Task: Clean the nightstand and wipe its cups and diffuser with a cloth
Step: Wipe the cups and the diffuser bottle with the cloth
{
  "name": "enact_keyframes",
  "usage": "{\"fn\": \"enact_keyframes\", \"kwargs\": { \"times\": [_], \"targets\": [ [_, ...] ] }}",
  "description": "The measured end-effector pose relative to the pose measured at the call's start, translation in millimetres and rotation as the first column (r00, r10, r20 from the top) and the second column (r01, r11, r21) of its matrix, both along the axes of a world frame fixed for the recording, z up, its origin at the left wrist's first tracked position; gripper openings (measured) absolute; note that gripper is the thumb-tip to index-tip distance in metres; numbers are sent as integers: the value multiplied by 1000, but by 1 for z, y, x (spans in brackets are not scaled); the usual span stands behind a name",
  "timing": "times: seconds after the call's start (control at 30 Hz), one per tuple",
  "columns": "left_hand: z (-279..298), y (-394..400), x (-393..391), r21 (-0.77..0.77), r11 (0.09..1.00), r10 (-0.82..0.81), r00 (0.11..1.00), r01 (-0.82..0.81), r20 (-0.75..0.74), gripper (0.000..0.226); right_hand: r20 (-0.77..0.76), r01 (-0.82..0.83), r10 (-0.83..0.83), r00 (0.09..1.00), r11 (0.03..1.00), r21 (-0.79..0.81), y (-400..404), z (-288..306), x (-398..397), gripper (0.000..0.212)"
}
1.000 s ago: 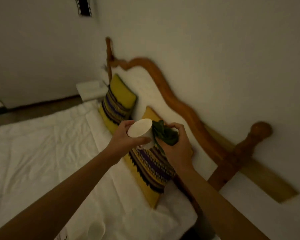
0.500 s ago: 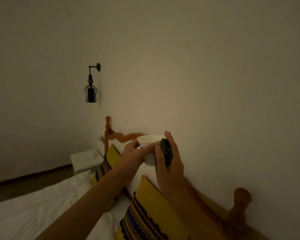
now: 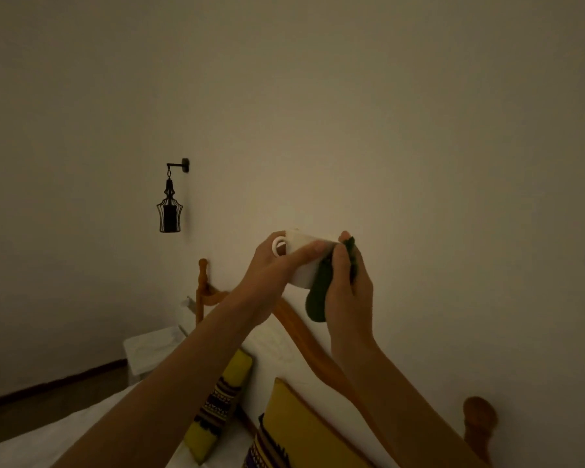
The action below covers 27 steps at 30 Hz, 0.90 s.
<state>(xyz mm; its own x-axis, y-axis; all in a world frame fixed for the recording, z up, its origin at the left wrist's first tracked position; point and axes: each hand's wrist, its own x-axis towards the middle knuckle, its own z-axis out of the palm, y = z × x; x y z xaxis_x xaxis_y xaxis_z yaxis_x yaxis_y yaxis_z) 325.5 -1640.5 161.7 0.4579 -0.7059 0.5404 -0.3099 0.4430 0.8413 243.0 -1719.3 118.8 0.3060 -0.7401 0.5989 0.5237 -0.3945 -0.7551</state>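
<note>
Above the bed, I'd keep my left hand (image 3: 271, 265) clamped round the white cup (image 3: 306, 261) while my right hand (image 3: 347, 285), fingers closed on the green cloth (image 3: 318, 298), rubs firmly around its side.

Dim plain wall (image 3: 385, 130); black lantern sconce (image 3: 169, 211); wooden headboard (image 3: 304, 332).

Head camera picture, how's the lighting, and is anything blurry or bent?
Head view: dim, warm light, brightest on the wall behind the white cup; corners fall dark. The left hand and right hand with the green cloth look slightly soft. The unlit wall lantern shows as a silhouette. Wide-angle lens bends the wooden headboard.
</note>
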Motion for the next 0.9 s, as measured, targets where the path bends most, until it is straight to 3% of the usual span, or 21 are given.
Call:
{"fn": "enact_keyframes", "kwargs": {
  "times": [0.1,0.2,0.3,0.4,0.5,0.63,0.73,0.83,0.9],
  "targets": [
    [-4,1,5,26,993,-110,994,111,-23,67,42,74,-75,996,997,11,-4,21,-4,35],
    [0,5,10,8,977,-214,974,215,-77,62,21,-110,108,994,967,229,-15,48,-11,28],
    [8,5,12,-19,961,-275,953,275,-125,59,45,-193,188,981,938,289,-15,53,-8,30],
    [14,3,12,-113,952,-306,913,286,-270,56,37,-140,135,990,961,237,-3,46,0,26],
    [12,0,14,-164,968,-239,895,190,-377,69,15,-55,53,998,989,139,6,46,8,18],
    [9,4,26,-87,995,-61,968,41,-242,91,32,129,-130,991,991,27,13,50,15,24],
    [10,9,26,-53,995,-87,985,80,-148,99,34,246,-244,969,966,-76,21,45,22,34],
    [7,13,23,-54,998,-48,997,44,-66,98,63,256,-249,967,943,-212,39,34,28,45],
    [8,18,23,-65,997,-56,995,51,-80,96,77,239,-227,971,946,-220,46,32,29,49]
  ]
}}
